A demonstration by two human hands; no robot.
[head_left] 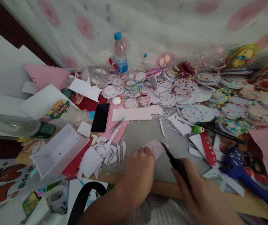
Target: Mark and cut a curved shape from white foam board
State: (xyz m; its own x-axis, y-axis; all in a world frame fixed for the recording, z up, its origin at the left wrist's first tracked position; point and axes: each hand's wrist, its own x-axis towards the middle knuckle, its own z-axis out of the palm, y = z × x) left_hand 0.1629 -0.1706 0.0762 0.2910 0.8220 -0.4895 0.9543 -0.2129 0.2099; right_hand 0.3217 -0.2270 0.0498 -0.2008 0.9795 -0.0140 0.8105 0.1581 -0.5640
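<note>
The left hand (pixel 141 170) is resting on a small piece of white paper (pixel 156 148) at the near middle of the grey mat (pixel 140 129), its fingers curling in (whether they are pinching or only pressing, I cannot tell). The right hand (pixel 199 187), apart from the left, is gripping a dark pointed tool (pixel 179 165) whose tip is pointing over or onto the paper; actual contact is not showing clearly.

A picture sheet (pixel 6 175) at near left is showing bold letters, with "ide" reading most plainly. The upright bottle (pixel 120 51) at the far side is wearing a blue label, and an oval label (pixel 59 109) is facing out at left; their print is staying too small to read.

Bare grey mat is showing between the left hand and the long paper strip (pixel 134 114) beyond it. Paper scraps (pixel 105 150) are edging that room on the left, the red-handled tool (pixel 208 147) and blue glue gun (pixel 236 164) are lying to the right, decorated discs (pixel 163 92) are crowding the far side, and the wooden table edge (pixel 169 188) is running along the near side.
</note>
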